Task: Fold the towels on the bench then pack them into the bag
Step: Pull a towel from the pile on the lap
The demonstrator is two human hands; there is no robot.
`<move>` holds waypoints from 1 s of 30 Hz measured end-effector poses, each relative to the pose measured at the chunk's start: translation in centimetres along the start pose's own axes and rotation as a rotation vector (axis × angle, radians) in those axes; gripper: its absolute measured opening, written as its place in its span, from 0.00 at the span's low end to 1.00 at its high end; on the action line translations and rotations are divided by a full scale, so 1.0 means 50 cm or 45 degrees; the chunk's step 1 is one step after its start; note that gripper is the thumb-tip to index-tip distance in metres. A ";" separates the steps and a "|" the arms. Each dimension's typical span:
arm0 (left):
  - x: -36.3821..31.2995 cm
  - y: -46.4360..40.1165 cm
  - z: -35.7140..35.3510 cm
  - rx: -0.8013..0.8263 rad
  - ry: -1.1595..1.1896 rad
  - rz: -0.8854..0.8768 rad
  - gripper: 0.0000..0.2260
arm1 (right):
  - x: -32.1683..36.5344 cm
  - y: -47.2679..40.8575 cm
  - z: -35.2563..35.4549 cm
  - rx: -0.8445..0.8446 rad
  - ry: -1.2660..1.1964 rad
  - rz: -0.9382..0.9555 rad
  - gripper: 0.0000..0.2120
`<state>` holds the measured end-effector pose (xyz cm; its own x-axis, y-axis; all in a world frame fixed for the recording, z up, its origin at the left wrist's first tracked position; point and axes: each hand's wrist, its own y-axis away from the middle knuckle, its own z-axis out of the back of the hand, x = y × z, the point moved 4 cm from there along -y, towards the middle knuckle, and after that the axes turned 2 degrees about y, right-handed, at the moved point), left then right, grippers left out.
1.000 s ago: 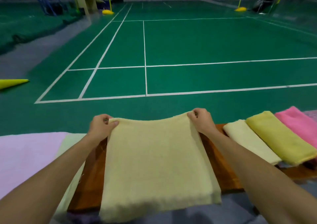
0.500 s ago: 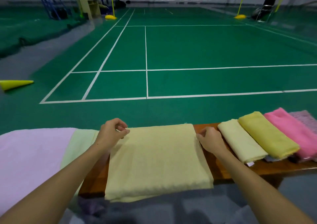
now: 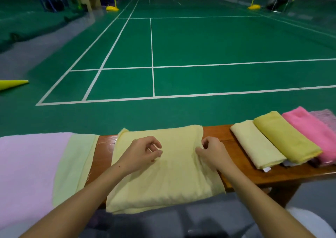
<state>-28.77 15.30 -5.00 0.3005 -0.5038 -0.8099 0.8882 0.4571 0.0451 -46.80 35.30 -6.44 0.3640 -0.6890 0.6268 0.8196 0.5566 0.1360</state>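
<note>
A pale yellow towel [image 3: 169,181], folded in layers, lies across the wooden bench [image 3: 221,134] in front of me, its near edge hanging over the bench front. My left hand [image 3: 141,153] rests on the towel's middle with curled fingers that pinch the fabric. At the towel's right side, my right hand [image 3: 211,151] pinches a ridge of cloth. No bag can be made out.
To the right on the bench lie folded towels: cream [image 3: 256,146], mustard [image 3: 283,137], pink [image 3: 312,130] and a speckled lilac one [image 3: 325,116]. At the left lie unfolded lilac [image 3: 31,166] and pale green [image 3: 76,165] towels. Green court floor lies beyond.
The hands laid the towel's far edge down onto the bench, then moved inward from its far corners to the middle and right side, where they now pinch the cloth.
</note>
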 end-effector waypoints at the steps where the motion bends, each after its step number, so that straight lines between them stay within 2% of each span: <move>1: -0.007 -0.007 -0.011 0.033 0.002 -0.029 0.04 | 0.009 -0.001 -0.005 -0.003 -0.015 0.045 0.07; 4: -0.024 -0.023 -0.037 0.092 -0.051 -0.123 0.08 | 0.041 0.001 -0.025 0.035 -0.033 0.250 0.05; 6: -0.037 -0.032 -0.051 0.135 -0.148 -0.185 0.15 | 0.061 0.006 -0.035 0.100 -0.109 0.382 0.05; 9: -0.053 -0.037 -0.068 0.250 -0.284 -0.255 0.23 | 0.073 0.013 -0.053 0.254 -0.179 0.494 0.10; 11: -0.050 -0.040 -0.074 0.309 -0.338 -0.237 0.22 | 0.076 0.019 -0.062 0.357 -0.269 0.538 0.12; 13: -0.038 -0.046 -0.072 0.300 -0.393 -0.206 0.16 | 0.078 0.024 -0.064 0.429 -0.323 0.556 0.14; 16: -0.020 -0.052 -0.061 0.218 -0.466 -0.171 0.05 | 0.065 0.030 -0.045 0.557 -0.279 0.472 0.11; 20: -0.003 -0.054 -0.038 0.132 -0.369 -0.097 0.07 | 0.017 0.051 -0.011 0.848 -0.129 0.406 0.06; 23: 0.000 -0.053 -0.028 0.161 -0.266 -0.081 0.01 | -0.007 0.062 0.004 0.794 -0.175 0.423 0.07; 27: -0.008 -0.047 -0.028 0.157 -0.157 -0.064 0.03 | -0.020 0.070 0.027 0.679 -0.302 0.386 0.07; 30: -0.011 -0.040 -0.028 0.167 -0.067 -0.043 0.09 | -0.032 0.063 0.049 0.576 -0.294 0.388 0.06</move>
<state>-31.19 15.69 -5.44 0.2844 -0.5565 -0.7807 0.9349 0.3414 0.0972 -45.87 39.28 -5.12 0.4058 -0.3762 0.8329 0.4046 0.8911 0.2054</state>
